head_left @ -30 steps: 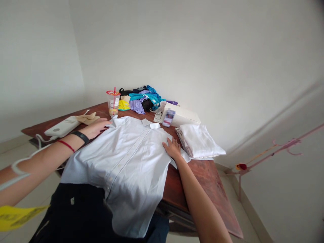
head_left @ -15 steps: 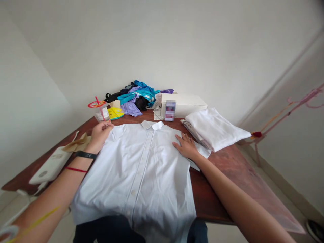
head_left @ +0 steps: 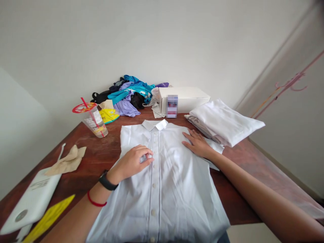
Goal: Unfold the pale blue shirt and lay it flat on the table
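Observation:
A white button-up shirt [head_left: 174, 189] lies front side up on the table, its collar [head_left: 155, 125] toward the far side and its button strip running down the middle. My left hand [head_left: 135, 160] is over the shirt's left half, beside the buttons. Its fingers are loosely curled, with a gap to the thumb and nothing held. Flat on the upper right of the shirt rests my right hand [head_left: 197, 143], fingers spread. A sleeve [head_left: 215, 145] sticks out beyond that hand at the right. No sleeve shows along the straight left edge.
A stack of folded white cloth [head_left: 225, 121] sits back right, near a white box [head_left: 187, 98]. Behind lies a heap of clothes [head_left: 134, 92]. On the left are a plastic cup [head_left: 97, 121], a yellow packet [head_left: 109, 115], a brown napkin [head_left: 68, 161] and a white device [head_left: 31, 199] on the wooden table [head_left: 106, 152].
My left hand has left the shirt's upper left edge and moved right and nearer, over the front. The left sleeve edge now lies straight. My right hand stays flat on the shirt.

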`<state>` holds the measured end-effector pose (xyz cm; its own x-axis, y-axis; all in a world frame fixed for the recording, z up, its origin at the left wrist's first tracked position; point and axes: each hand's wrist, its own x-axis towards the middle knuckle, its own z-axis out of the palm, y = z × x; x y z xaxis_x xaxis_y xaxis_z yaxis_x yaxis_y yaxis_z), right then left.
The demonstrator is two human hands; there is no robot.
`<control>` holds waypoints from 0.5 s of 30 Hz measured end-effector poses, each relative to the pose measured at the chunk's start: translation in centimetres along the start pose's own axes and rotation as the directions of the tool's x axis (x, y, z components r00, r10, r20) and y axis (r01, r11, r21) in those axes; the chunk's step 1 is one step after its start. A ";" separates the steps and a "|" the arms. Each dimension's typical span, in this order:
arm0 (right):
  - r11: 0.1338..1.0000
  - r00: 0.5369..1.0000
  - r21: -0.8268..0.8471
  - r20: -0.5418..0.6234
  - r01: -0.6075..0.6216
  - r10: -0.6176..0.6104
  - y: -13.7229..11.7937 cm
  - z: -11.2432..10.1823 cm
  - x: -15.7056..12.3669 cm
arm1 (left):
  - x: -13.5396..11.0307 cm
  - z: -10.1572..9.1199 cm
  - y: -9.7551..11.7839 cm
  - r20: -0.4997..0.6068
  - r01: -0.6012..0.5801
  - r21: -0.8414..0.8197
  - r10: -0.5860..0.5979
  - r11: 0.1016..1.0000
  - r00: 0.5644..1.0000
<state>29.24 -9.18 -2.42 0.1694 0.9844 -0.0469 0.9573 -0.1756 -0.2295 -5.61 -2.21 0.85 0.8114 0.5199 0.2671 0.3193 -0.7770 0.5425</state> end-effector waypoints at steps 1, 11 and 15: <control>1.000 1.000 -0.004 0.003 -0.003 0.003 0.0 0.0 0.0 | 0.0 -0.1 0.1 0.004 0.006 -0.005 -0.006 1.000 1.000; 1.000 1.000 0.003 -0.010 0.022 -0.022 -0.2 -0.4 -0.3 | -0.1 -0.1 -0.7 -0.039 0.086 -0.052 -0.088 0.995 0.995; 0.999 0.999 -0.004 -0.008 0.051 -0.051 -0.1 -0.5 -0.4 | 0.1 0.0 -1.3 -0.065 0.107 -0.043 -0.110 0.993 0.992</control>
<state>29.22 -9.52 -1.89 0.1222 0.9921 -0.0272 0.9657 -0.1252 -0.2277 -5.89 -1.14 0.17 0.7378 0.6240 0.2575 0.3827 -0.7009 0.6018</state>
